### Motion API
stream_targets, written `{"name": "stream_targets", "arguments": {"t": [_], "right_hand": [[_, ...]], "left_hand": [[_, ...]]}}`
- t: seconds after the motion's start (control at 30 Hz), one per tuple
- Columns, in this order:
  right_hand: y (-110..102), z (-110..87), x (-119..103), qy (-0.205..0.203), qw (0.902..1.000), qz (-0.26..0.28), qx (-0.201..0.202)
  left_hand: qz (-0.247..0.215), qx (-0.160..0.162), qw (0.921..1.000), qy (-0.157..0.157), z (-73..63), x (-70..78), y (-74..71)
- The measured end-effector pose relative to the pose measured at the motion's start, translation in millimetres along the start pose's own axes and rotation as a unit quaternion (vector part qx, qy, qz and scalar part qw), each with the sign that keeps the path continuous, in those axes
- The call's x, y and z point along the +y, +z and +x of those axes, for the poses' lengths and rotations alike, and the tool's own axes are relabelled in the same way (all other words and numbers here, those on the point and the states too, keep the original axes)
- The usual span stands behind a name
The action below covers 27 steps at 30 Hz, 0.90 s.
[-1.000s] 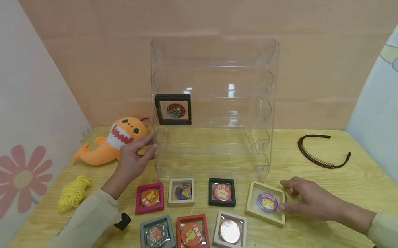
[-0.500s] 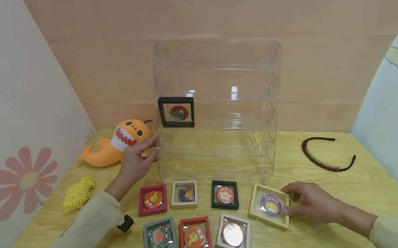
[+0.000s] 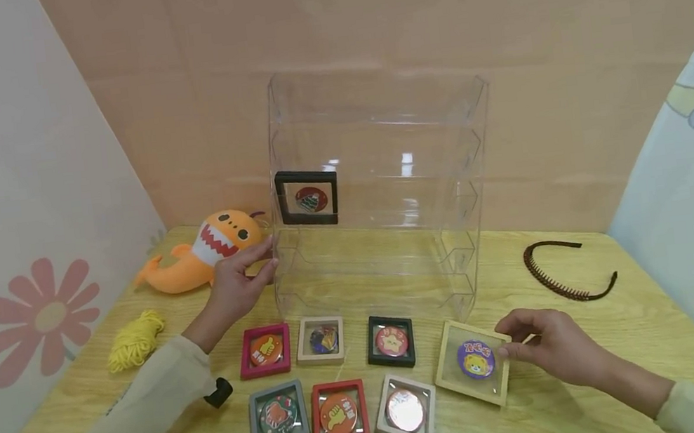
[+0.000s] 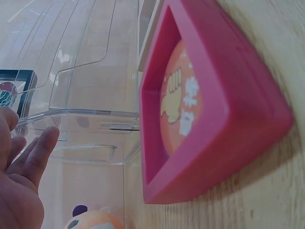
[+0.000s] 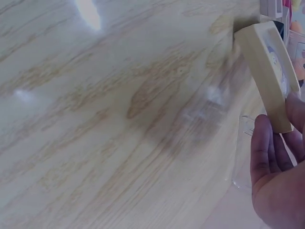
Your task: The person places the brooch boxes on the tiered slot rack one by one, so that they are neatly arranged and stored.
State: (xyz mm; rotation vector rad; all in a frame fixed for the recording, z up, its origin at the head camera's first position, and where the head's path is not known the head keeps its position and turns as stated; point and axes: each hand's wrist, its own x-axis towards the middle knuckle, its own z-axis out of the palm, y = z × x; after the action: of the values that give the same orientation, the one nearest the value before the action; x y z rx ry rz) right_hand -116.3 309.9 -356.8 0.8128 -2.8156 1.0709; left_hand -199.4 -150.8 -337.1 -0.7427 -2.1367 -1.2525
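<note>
My right hand pinches the right edge of a pale yellow square display frame, which holds a purple bear badge. In the right wrist view this frame is tilted, its gripped end raised over the tabletop, with thumb on one face and fingers on the other. My left hand holds the left side edge of a clear tiered acrylic display rack between thumb and fingers. A black frame with a red round badge stands on a middle tier at the rack's left.
Several framed badges lie in two rows before the rack, among them a magenta frame, a red frame and a grey frame. An orange shark plush and yellow cord lie left; a dark headband lies right.
My right thumb and fingers have closed on the yellow frame's edge, and its right side has tilted up. My left hand stays at the rack. The head view has shifted slightly.
</note>
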Motion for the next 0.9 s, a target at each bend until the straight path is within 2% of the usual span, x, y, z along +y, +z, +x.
{"name": "stream_targets", "arguments": {"t": [0.13, 0.37, 0.6, 0.9], "right_hand": [[-1, 0.2, 0, -0.007, 0.9995, 0.013, 0.027], [-5, 3.6, -2, -0.045, 0.996, 0.03, 0.072], [-16, 9.9, -6, -0.077, 0.9924, 0.028, 0.092], [-32, 21.1, -13, -0.091, 0.9892, 0.011, 0.114]], "left_hand": [[0.001, -0.002, 1.0, -0.003, -1.8, 0.3, 0.5], [-0.008, -0.002, 0.9999, -0.013, -1.6, 0.4, 1.8], [-0.012, 0.002, 0.9999, -0.001, -2.2, -0.7, 1.0], [-0.017, 0.005, 0.9998, -0.001, -2.6, -3.0, 1.6]]}}
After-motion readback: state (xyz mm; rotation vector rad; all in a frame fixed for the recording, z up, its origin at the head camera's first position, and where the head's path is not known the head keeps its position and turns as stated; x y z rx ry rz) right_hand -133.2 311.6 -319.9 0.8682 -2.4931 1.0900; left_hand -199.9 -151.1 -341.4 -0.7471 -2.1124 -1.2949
